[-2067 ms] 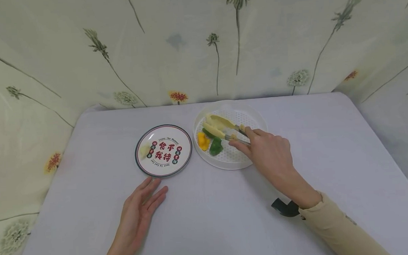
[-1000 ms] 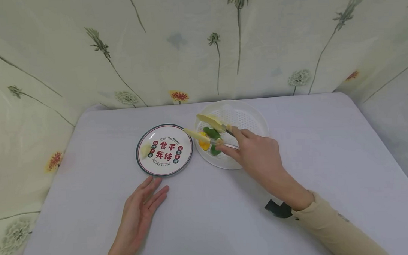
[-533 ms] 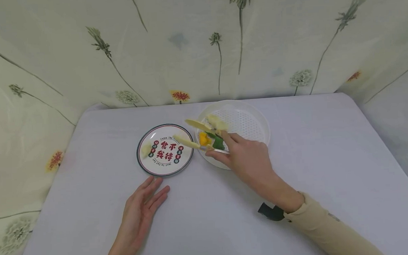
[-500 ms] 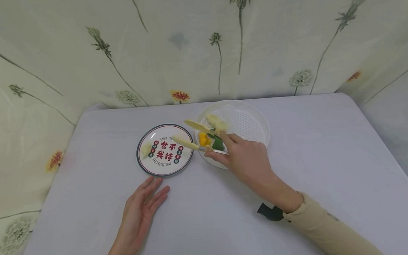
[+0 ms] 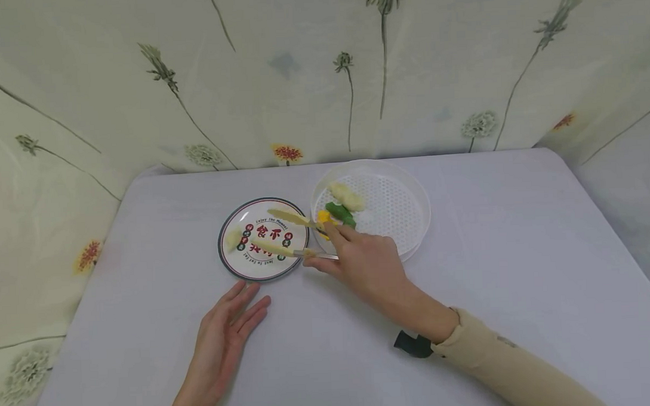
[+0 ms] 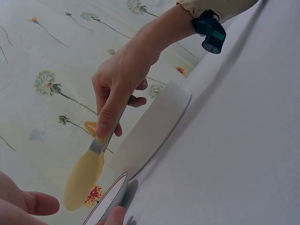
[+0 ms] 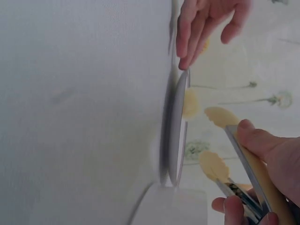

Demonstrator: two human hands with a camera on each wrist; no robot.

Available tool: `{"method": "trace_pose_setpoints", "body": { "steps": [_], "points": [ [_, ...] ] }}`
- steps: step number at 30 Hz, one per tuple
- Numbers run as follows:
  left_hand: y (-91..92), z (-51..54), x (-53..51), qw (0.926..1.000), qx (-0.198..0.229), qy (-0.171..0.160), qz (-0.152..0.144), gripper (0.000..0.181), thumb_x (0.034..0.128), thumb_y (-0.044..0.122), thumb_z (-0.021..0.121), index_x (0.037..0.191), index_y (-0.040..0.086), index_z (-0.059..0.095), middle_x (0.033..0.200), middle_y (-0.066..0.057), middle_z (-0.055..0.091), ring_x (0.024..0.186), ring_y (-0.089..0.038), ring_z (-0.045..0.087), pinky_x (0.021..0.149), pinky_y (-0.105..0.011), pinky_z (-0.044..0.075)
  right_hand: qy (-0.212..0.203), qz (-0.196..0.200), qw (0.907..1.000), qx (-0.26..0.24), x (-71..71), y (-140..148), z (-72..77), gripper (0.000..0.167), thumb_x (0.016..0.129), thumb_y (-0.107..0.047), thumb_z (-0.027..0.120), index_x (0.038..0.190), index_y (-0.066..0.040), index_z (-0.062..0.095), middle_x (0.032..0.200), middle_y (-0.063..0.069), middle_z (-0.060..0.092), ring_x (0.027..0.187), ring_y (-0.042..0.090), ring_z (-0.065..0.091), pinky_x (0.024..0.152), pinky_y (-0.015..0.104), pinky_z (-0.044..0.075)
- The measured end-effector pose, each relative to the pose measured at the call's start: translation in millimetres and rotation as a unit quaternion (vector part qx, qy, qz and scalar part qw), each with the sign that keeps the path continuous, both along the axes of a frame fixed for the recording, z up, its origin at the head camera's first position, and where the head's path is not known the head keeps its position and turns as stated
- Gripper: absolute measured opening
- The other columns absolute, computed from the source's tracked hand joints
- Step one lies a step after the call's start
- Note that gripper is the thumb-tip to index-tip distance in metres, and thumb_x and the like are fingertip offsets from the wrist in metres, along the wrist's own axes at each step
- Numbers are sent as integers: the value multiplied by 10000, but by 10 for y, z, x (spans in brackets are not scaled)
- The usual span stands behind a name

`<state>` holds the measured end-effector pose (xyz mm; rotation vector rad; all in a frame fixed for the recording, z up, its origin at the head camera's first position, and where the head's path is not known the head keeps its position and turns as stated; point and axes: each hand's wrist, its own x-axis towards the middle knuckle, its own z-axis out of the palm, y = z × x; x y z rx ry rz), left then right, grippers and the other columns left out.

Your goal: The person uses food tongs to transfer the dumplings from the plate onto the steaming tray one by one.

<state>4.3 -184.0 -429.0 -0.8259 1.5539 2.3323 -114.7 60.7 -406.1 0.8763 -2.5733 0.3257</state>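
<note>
My right hand (image 5: 373, 273) grips a pair of tongs (image 5: 289, 217) with pale yellow tips. The tips are spread above the printed round plate (image 5: 243, 264), with nothing between them. A pale yellowish piece of food (image 5: 233, 239) lies at the plate's left side. Fingertips of my left hand (image 5: 222, 338) are at the plate's front rim, the fingers relaxed. In the white perforated round tray (image 5: 395, 206) lie a lumpy pale piece (image 5: 347, 196), a green piece (image 5: 340, 213) and a yellow piece (image 5: 323, 217), the latter partly hidden by the tongs and my right hand.
A white cloth (image 5: 330, 358) covers the table. Behind it hangs a flower-printed curtain (image 5: 299, 78). The tray stands just right of the plate, near the back edge. A dark strap (image 5: 413, 344) shows at my right wrist, below a beige sleeve (image 5: 513, 358).
My right hand has carried the tongs left and nearer, from over the tray to over the plate, their tips spreading apart. The pale lumpy piece stays in the tray. My left hand keeps its place.
</note>
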Motion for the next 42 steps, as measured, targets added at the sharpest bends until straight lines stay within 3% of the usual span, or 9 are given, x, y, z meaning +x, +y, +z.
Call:
{"method": "trace_pose_setpoints", "body": {
  "steps": [6,12,26,32,38,42],
  "points": [
    [-3,-3,5,10000,43,-21,13,643,1146,292,444,1716,105,212,1696,-92,441,1400,-241,646,1152,-271,582,-23,89,10000,37,13,-125,-50,770,830,-710,797,1331,-126,749,1147,26,832,546,175,663,404,287,487],
    [-9,-4,9,10000,43,-49,34,649,1146,294,446,1717,104,205,1695,-96,441,1411,-246,640,1155,-270,580,-306,235,9992,95,15,-258,-86,744,843,-706,785,1303,-125,729,1049,3,819,594,127,665,442,276,526],
    [-11,-15,27,9999,89,60,2,649,1147,283,449,1716,91,204,1704,-111,426,1429,-254,626,1157,-268,577,-703,234,9964,420,-3,-475,-137,768,910,-736,687,1363,-116,708,1095,2,808,622,104,648,429,197,439],
    [-13,-16,22,9999,83,106,-12,650,1143,275,454,1713,80,208,1697,-116,431,1421,-255,632,1157,-270,577,-921,228,9942,504,-13,-521,-130,761,930,-740,658,1357,-111,687,1084,7,792,587,98,561,414,177,344],
    [-17,-19,18,9998,129,167,17,639,1143,277,464,1707,85,231,1685,-108,448,1404,-246,646,1155,-273,579,-969,256,9937,501,-35,-564,-146,790,949,-740,634,1392,-87,685,1140,18,795,672,94,637,431,183,384],
    [-15,-15,23,9997,113,217,-4,648,1144,285,471,1707,80,227,1692,-121,435,1407,-252,644,1149,-271,583,-982,256,9936,485,-56,-586,-169,782,956,-732,631,1386,-82,688,1135,20,796,645,90,608,420,177,344]
  ]
}}
